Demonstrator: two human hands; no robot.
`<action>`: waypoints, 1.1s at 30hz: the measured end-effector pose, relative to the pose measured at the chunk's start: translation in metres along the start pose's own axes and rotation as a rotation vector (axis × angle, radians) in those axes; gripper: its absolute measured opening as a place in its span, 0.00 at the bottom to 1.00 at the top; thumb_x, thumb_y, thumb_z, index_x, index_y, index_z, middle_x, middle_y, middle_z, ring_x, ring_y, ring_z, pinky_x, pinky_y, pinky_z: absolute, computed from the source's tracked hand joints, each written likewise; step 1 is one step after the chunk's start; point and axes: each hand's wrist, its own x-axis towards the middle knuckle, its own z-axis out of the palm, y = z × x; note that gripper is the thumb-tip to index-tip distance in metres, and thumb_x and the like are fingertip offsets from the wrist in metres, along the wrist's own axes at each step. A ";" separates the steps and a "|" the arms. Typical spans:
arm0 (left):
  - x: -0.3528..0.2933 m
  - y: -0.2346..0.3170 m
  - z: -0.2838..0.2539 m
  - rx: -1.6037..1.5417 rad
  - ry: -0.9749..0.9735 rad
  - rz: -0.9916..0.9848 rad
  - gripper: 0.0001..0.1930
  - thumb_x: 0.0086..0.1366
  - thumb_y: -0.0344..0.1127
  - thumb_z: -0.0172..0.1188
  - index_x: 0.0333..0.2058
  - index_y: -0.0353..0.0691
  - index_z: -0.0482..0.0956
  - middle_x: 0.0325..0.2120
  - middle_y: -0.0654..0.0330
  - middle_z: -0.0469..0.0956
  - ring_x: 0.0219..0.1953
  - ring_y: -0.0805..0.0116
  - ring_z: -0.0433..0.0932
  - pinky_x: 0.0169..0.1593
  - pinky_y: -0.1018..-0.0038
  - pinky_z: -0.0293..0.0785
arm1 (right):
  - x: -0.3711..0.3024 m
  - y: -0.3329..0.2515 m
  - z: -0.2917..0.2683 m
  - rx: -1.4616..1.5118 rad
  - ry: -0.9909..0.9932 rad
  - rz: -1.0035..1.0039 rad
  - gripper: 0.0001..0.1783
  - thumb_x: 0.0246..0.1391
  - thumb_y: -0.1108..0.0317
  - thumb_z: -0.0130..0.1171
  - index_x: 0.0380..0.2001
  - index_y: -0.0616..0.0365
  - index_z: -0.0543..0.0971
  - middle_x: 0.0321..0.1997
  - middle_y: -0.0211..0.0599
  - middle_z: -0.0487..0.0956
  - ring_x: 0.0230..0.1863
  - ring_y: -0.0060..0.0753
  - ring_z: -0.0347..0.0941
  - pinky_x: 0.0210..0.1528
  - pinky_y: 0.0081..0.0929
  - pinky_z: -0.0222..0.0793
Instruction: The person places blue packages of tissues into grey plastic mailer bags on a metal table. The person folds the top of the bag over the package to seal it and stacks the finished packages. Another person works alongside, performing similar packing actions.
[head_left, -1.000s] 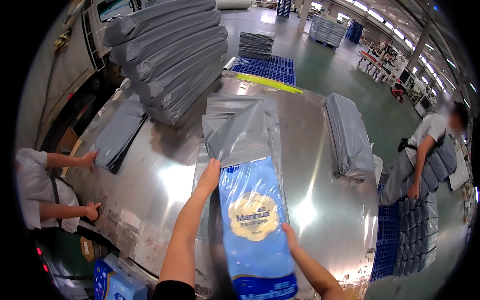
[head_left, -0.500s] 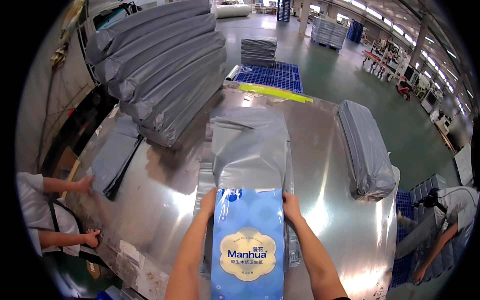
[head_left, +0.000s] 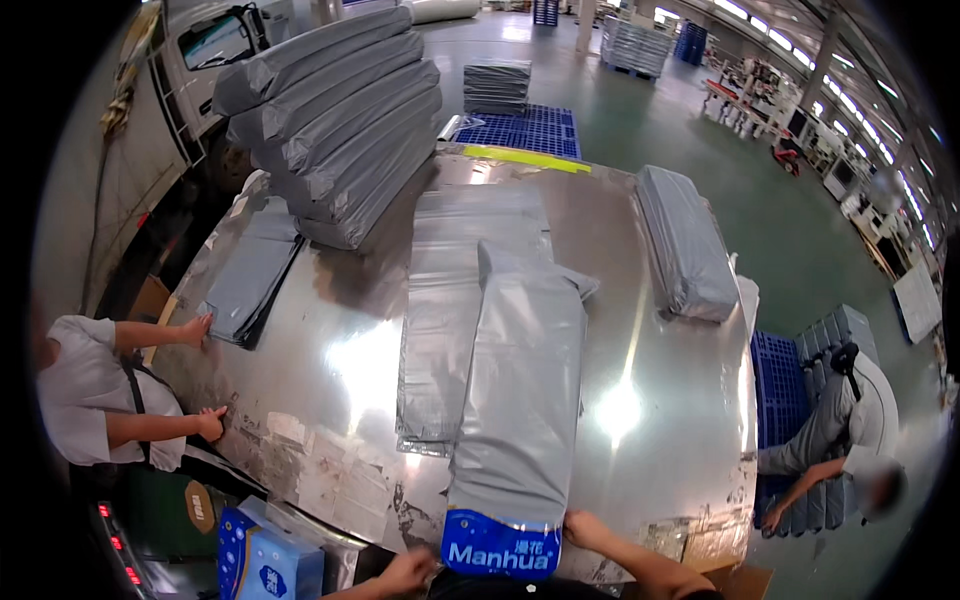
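Observation:
A blue tissue pack [head_left: 500, 552] lies before me at the table's near edge, most of it inside a grey plastic bag [head_left: 522, 400]. Only its near end shows past the bag's mouth. My right hand [head_left: 592, 530] grips the bag's edge at the pack's right side, fingers curled and partly hidden. Left of the pack, and apart from it, is my left hand [head_left: 408, 572], blurred with its fingers bent. Flat grey bags [head_left: 435, 330] lie under and beside the filled one.
Filled grey bags [head_left: 340, 130] are stacked at the far left; another filled bag [head_left: 685, 240] lies at right. A co-worker's hands [head_left: 208, 375] are near folded bags [head_left: 255, 275] at left. Another person [head_left: 850, 420] bends over a blue pallet [head_left: 780, 375]. More blue packs [head_left: 280, 555] stand lower left.
The grey bag now covers most of the blue pack, which has come nearer to me. My left hand has left the pack's side; my right hand has moved down beside the bag's mouth.

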 end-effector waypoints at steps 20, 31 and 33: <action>0.054 0.098 -0.030 0.019 0.233 0.036 0.15 0.56 0.45 0.57 0.29 0.39 0.83 0.20 0.53 0.81 0.23 0.61 0.81 0.29 0.67 0.75 | -0.053 -0.063 -0.088 0.267 0.291 0.386 0.12 0.49 0.59 0.61 0.31 0.57 0.82 0.22 0.40 0.78 0.23 0.30 0.72 0.30 0.30 0.68; 0.106 0.027 0.053 -0.749 0.432 -0.320 0.05 0.57 0.27 0.59 0.32 0.32 0.77 0.25 0.58 0.78 0.24 0.67 0.80 0.26 0.73 0.78 | -0.078 -0.063 0.005 0.158 0.965 0.394 0.12 0.47 0.69 0.64 0.37 0.57 0.77 0.32 0.38 0.75 0.34 0.41 0.73 0.37 0.36 0.69; 0.106 0.020 0.059 -0.507 0.438 -0.244 0.06 0.56 0.27 0.59 0.33 0.33 0.77 0.24 0.58 0.78 0.24 0.66 0.80 0.26 0.73 0.78 | -0.046 -0.089 0.016 0.224 0.803 0.207 0.11 0.48 0.70 0.61 0.37 0.58 0.76 0.31 0.39 0.74 0.35 0.41 0.73 0.42 0.36 0.69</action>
